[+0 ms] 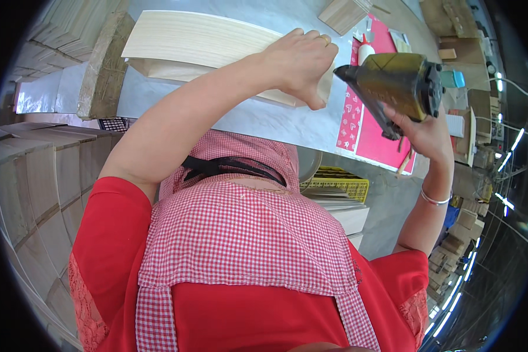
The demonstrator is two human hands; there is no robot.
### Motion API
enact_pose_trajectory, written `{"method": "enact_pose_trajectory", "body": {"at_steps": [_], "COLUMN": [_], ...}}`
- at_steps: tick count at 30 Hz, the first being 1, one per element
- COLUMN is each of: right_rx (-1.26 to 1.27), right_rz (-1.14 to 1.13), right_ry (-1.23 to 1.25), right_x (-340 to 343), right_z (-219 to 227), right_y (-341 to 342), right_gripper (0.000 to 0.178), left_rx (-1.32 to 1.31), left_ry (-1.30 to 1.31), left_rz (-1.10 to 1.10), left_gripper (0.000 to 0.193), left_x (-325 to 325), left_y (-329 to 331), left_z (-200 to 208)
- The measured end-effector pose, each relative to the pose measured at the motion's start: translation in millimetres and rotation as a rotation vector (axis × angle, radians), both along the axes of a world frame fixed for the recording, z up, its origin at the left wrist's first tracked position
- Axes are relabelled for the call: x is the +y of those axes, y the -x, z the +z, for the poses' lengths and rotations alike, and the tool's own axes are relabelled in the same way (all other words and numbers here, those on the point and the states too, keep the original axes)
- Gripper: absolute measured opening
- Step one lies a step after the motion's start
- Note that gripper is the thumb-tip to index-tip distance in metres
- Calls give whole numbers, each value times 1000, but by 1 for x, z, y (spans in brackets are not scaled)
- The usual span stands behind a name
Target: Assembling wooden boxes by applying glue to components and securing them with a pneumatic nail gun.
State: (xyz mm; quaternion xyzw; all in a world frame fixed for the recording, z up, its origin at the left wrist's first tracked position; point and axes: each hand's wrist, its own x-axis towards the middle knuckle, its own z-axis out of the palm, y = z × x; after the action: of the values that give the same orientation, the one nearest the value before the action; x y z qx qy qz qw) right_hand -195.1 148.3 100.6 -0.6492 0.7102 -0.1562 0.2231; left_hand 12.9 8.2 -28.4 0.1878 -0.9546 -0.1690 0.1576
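Nail gun (pixel 393 79) is in the right hand (pixel 425 135), fingers wrapped round its grip; amber-tinted body, black nose, round black cap at the rear; nose points left at the near-right end of a pale wooden box (pixel 205 38); tip is just beside the wood, can't tell if it touches.

Left hand (pixel 302 67) is clamped over the right end of that box, thumb down at the near edge, fingers folded over the far side, ring on one finger; left forearm crosses in front of the box and hides part of its near side; box lies lengthwise on the marbled worktable (pixel 311 126), wide top panel up, a gap showing under its near edge.

Right of the box: pink sheet (pixel 387 138) with a patterned border along the table's right end; white bottle (pixel 366 51) with red nozzle just behind the gun; another wooden block (pixel 343 14) near the far edge; teal container (pixel 452 78) beyond the gun.

Left of the box: tape-wrapped beam (pixel 102 73); board stacks (pixel 47 167) lower left; yellow crate (pixel 358 189) below the table's near edge, pale panels (pixel 346 217) next to it; person wears red top, checked apron (pixel 240 234), silver bracelet (pixel 435 200) on the right wrist.
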Motion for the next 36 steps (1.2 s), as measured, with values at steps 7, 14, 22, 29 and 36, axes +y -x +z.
{"method": "enact_pose_trajectory", "body": {"at_steps": [7, 14, 22, 29, 36], "right_rx": [5, -26, -67, -34, -25], "right_rz": [-6, 7, -13, 24, -72], "right_ry": [-6, -24, -29, -96, -4], "right_x": [-22, -28, -33, -41, -15], "right_z": [-3, -3, 0, 4, 0], "right_y": [4, 6, 4, 11, 10], "right_gripper": [36, 36, 38, 38, 38], "left_rx": [35, 32, 6, -8, 484], "left_ry": [38, 40, 15, 3, 128], "left_rz": [30, 24, 6, -2, -29], "left_gripper": [66, 65, 68, 69, 50], "left_x": [1, -2, -2, -2, 41], "left_y": [-1, 0, 0, 0, -46], "left_z": [-1, -3, 0, 3, 1]}}
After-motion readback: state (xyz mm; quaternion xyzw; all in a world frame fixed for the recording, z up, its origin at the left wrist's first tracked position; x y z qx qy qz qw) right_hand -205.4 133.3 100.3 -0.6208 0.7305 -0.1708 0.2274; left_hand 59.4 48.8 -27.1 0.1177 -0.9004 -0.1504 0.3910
